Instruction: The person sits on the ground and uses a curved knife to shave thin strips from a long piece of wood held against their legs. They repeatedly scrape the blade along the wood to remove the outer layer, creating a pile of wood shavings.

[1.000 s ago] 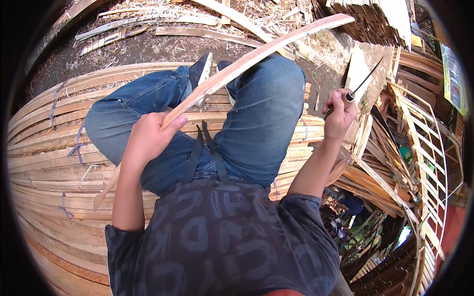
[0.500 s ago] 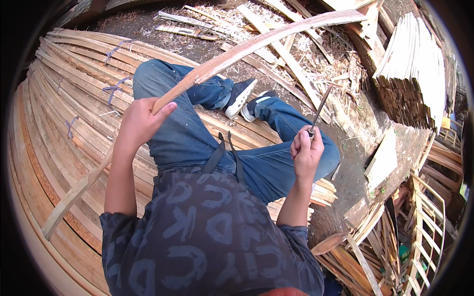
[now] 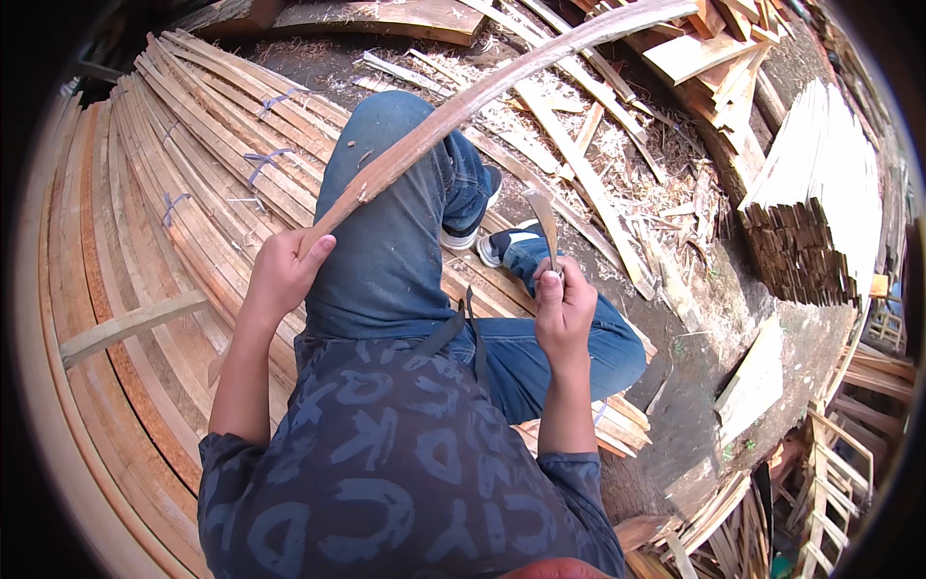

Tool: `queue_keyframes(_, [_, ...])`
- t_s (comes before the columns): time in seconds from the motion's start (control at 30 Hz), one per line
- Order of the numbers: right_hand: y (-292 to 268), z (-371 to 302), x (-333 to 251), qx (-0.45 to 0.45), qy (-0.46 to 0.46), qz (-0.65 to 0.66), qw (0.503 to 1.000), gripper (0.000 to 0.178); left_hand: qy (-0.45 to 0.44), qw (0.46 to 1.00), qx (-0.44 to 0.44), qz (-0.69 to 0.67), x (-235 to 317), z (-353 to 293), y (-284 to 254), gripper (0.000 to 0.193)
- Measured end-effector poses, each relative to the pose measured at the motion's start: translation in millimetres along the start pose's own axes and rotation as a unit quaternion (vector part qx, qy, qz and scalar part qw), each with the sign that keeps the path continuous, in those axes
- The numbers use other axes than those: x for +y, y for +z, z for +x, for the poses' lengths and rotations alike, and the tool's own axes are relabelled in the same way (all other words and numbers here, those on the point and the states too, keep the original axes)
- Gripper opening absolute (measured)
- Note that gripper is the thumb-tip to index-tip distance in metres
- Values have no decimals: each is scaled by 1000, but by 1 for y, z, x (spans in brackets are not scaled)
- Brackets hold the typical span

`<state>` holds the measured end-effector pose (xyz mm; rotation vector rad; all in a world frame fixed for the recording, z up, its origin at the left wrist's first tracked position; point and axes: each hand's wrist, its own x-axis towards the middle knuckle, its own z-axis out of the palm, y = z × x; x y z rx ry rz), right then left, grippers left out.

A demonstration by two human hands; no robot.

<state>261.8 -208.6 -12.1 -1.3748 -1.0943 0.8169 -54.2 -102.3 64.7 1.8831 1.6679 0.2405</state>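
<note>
My left hand [image 3: 289,272] is wrapped round a long, slightly curved wooden strip [image 3: 424,145]. The strip slants up over my left knee toward the far right, and its far end reaches the top of the view. Its upper face has rough, whittled patches. In my right hand [image 3: 564,314], above my right thigh, is a knife [image 3: 546,224] with a narrow blade pointing up and away. My fingers hide most of its handle. The blade stands apart from the strip.
Long wooden strips [image 3: 212,174], some tied with purple cord, lie under and left of me. A short wooden piece [image 3: 135,328] crosses them. Offcuts and shavings [image 3: 617,145] litter the ground ahead. Stacked boards [image 3: 810,203] stand at right, and a flat offcut [image 3: 752,381] lies nearer.
My view has shifted. My right hand has moved left, closer to the strip, and the knife has turned so its blade shows broader. My left hand keeps its hold on the strip.
</note>
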Motion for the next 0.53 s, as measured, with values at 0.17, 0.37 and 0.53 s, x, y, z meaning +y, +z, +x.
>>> queue_keyframes(0.17, [-9,26,-35,5,-57,-152,987,15,63,997,-45,20,29,18,22,59])
queue_keyframes(0.37, [10,70,-46,-28,-50,-360,931,24,54,994,-74,64,21,61,29,64])
queue_keyframes(0.53, [27,90,-38,-45,-35,-428,902,27,6,985,-158,72,12,85,16,72])
